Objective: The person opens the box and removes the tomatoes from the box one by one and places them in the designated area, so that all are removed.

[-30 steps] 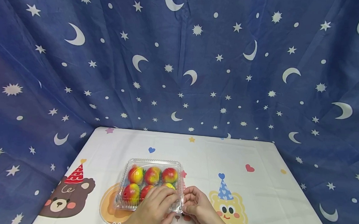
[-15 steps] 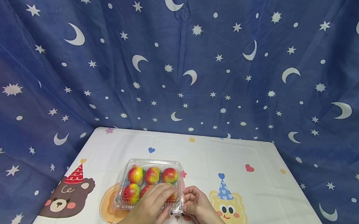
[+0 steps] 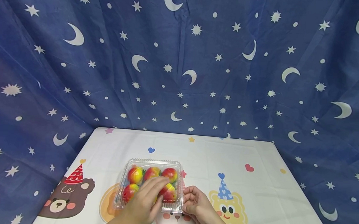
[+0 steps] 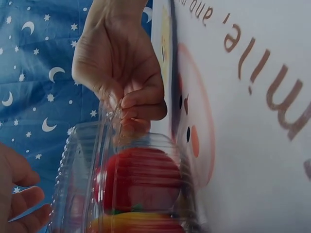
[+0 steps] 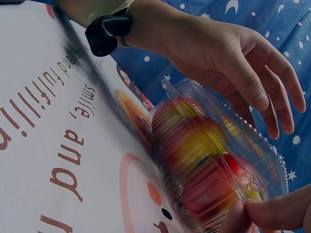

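Observation:
A clear plastic clamshell box point(image 3: 129, 163) lies on the table with its lid down over several red-and-yellow fruits point(image 3: 169, 175), their exact kind unclear. At its near right corner, my right hand point(image 3: 199, 207) pinches the rim between thumb and fingers, a grip the left wrist view shows closely on the right hand point(image 4: 127, 73). My left hand point(image 3: 143, 203) is over the front middle of the box with loosely bent fingers, covering part of the front row. In the right wrist view the left hand point(image 5: 228, 58) hovers just above the lid, apart from it, holding nothing.
The white tablecloth point(image 3: 207, 156) carries printed cartoons, including a bear point(image 3: 63, 200) at the left and a biscuit figure point(image 3: 228, 206) at the right. A blue curtain point(image 3: 181, 66) with moons and stars hangs behind and at the sides.
My left hand has slid leftward along the front of the box, uncovering the front right fruit. The right hand and the box have stayed in place.

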{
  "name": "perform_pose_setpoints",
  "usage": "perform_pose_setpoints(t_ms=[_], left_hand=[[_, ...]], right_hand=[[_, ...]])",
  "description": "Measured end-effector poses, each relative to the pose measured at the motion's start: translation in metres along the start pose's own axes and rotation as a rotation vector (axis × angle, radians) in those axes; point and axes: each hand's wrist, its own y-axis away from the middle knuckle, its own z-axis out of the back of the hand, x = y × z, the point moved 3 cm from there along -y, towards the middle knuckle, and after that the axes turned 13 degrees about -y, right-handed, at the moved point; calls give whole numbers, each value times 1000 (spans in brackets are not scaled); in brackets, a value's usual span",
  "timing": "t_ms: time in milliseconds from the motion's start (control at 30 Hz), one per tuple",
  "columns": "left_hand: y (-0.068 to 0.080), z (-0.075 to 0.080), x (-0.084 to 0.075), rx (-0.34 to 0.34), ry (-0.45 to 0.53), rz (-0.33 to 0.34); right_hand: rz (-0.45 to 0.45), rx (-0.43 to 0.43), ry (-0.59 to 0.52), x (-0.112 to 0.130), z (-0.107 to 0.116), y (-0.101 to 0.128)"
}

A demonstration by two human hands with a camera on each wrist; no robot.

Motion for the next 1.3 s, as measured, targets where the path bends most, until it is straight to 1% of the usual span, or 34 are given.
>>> perform_pose_setpoints(t_ms=[133,200,300,400,667,800,933,1000,1167,1300], left_hand=[[0,4,2,32,17,53],[1,5,3,40,25,69],[1,7,4,34,37,80],[1,10,5,12,49,95],[-1,19,13,-19,73,199],[0,21,18,8,110,262],[1,26,19,16,123,307],[1,29,20,13,155,330],[3,32,26,26,275,421],[5,35,31,20,313,484]], right_hand=[[-3,-7,-5,-1,0,0],[-2,-7,-7,-1,0,0],[0,-8,-7,0,0,0],[2,-9,-8,1,0,0],[-4,-19,-16,-1,1,0],[-7,-24,-15,-1,1,0],[-2,-19,-16,0,1,0],[-1,-16,-17,0,1,0],[0,-15,-18,1,0,0],[3,-15,-18,0,1,0]])
